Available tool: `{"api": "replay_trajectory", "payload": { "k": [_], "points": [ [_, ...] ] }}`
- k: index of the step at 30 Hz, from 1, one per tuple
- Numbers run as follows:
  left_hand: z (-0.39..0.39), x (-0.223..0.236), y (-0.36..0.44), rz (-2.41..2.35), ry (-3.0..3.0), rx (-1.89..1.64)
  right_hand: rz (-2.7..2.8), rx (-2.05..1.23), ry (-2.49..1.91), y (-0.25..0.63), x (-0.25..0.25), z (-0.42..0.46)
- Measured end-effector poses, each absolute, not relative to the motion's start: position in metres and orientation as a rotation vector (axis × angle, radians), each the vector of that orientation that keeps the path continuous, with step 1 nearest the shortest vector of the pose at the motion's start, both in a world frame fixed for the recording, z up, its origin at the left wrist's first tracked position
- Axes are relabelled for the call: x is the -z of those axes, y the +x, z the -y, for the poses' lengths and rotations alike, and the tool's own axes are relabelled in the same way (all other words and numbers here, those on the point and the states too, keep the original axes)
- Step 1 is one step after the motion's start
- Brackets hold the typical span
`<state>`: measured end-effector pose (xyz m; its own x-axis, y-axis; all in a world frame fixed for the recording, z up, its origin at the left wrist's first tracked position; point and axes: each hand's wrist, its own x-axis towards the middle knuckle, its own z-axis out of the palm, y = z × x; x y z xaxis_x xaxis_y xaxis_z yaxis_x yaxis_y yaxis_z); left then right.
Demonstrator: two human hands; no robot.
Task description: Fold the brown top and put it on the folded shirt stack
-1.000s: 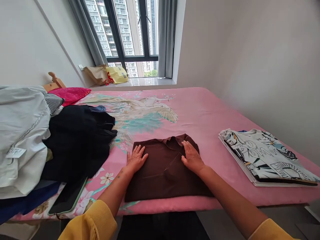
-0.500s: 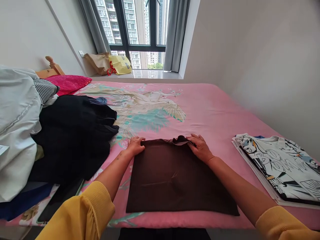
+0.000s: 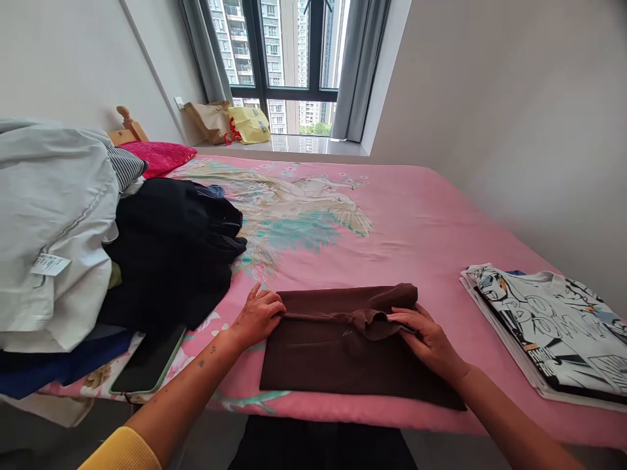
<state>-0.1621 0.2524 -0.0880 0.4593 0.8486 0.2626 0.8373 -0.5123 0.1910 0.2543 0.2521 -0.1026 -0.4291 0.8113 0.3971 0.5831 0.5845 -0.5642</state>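
Note:
A dark brown shirt (image 3: 337, 365) lies on the bed near its front edge, with its far part folded over toward me. The folded edge runs across its middle, and a bunched, collar-like bit (image 3: 367, 321) stands up right of centre. My left hand (image 3: 259, 316) is closed on the left end of that edge. At the right end, my right hand (image 3: 428, 336) pinches the edge beside the bunched part, its fingers over the cloth. What the thumbs do is partly hidden.
To the left, black clothes (image 3: 171, 254) and a white garment (image 3: 53, 215) form a heap, with a dark phone or tablet (image 3: 147, 365) below. Folded printed T-shirts (image 3: 553, 326) are stacked at the right. Bags (image 3: 249, 125) sit on the windowsill by a pink pillow (image 3: 161, 158).
Both hands have drawn the brown shirt's far edge toward me, folding it over the near part. The view has shifted slightly, showing more of the left side.

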Motion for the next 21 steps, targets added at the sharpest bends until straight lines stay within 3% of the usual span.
{"api": "replay_trajectory", "payload": {
  "k": [13,18,21],
  "points": [
    [-0.238,0.097,-0.167,-1.571,2.546,-0.524,2.029,-0.321,-1.267,0.256,0.122,-0.245],
    [-0.243,0.091,-0.156,-1.631,2.383,-0.602,1.911,-0.364,-1.418,0.246,0.083,-0.263],
    [-0.252,0.081,-0.145,-1.754,1.866,-0.794,1.953,-0.462,-1.493,0.238,0.050,-0.289]
  ]
}}
